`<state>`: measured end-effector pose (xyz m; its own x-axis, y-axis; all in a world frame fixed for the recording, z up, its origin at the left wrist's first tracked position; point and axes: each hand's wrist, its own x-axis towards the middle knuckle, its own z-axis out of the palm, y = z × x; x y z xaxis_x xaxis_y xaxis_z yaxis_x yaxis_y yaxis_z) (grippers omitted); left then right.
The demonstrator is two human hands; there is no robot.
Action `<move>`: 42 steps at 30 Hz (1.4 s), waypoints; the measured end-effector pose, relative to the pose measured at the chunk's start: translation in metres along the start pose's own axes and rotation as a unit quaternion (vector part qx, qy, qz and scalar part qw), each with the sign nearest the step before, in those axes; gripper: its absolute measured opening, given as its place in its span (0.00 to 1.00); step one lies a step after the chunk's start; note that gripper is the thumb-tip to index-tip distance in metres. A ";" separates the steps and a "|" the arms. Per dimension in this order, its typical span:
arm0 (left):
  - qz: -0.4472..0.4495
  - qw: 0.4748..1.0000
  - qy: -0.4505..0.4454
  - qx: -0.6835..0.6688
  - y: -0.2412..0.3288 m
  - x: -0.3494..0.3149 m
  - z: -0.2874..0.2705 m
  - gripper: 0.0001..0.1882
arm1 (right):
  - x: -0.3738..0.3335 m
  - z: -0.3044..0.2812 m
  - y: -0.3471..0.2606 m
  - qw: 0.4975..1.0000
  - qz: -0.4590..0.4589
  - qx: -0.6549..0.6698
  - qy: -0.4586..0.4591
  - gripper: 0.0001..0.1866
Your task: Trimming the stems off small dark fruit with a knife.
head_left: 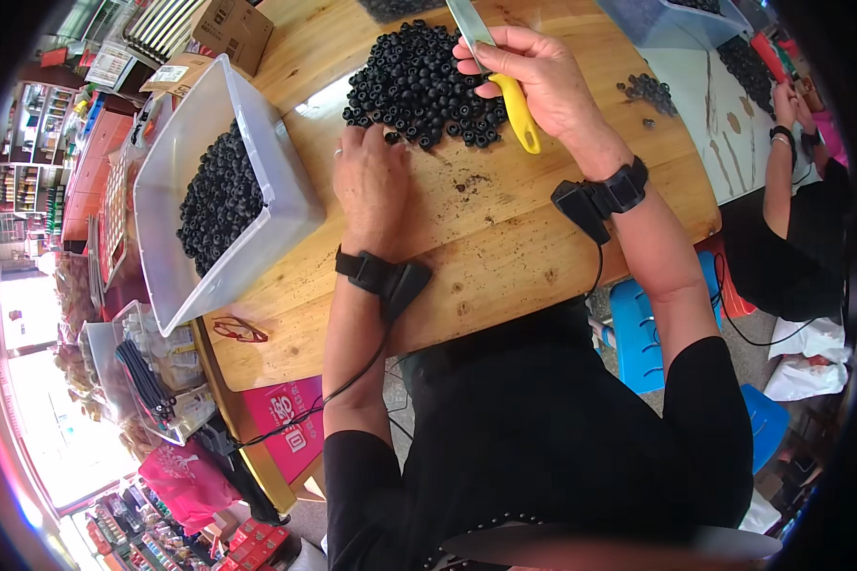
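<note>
A heap of small black round pieces point(414, 81), some with a hollow showing, lies on the wooden table point(505, 247). My right hand point(543, 81), over the heap's right side, is closed on a knife point(516, 112) with a yellow handle. Its thumb and fingers pinch the lower blade, which points away. At the heap's near left edge is my left hand point(371, 181), fingers curled down beside the pieces. Whatever its fingertips hold is hidden. To the left, a translucent plastic bin point(281, 181) stands tilted in view, partly filled with the same black pieces.
Red-framed glasses point(240, 329) lie near the table's left corner. A few black pieces point(647, 90) sit at the right edge. Dark crumbs dot the wood. A co-worker's hands point(792, 105) show at a white table point(724, 124). Cables hang from both my wrist straps. Blue stools point(638, 333) stand below.
</note>
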<state>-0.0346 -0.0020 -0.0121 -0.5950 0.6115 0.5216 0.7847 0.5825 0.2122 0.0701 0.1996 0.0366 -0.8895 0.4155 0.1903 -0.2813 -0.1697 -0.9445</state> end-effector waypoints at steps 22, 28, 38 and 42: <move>-0.206 0.729 -0.046 -0.651 0.024 -0.008 -0.017 0.12 | -0.016 0.031 0.003 0.985 0.101 -0.050 -0.131 0.10; -0.219 0.676 -0.040 -0.702 0.029 -0.008 -0.018 0.11 | -0.015 0.028 0.010 0.986 0.102 -0.067 -0.115 0.10; -0.221 0.662 -0.005 -0.716 0.026 -0.008 -0.017 0.12 | -0.019 0.036 0.010 0.985 0.095 -0.068 -0.124 0.12; -0.201 0.655 -0.006 -0.728 0.024 -0.011 -0.017 0.12 | -0.020 0.037 0.008 0.985 0.074 -0.069 -0.141 0.11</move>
<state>-0.0063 -0.0036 0.0013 -0.7992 0.5747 0.1761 -0.1079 -0.4254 0.8986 0.0725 0.1570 0.0348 -0.9874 0.1263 0.0958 -0.1063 -0.0788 -0.9912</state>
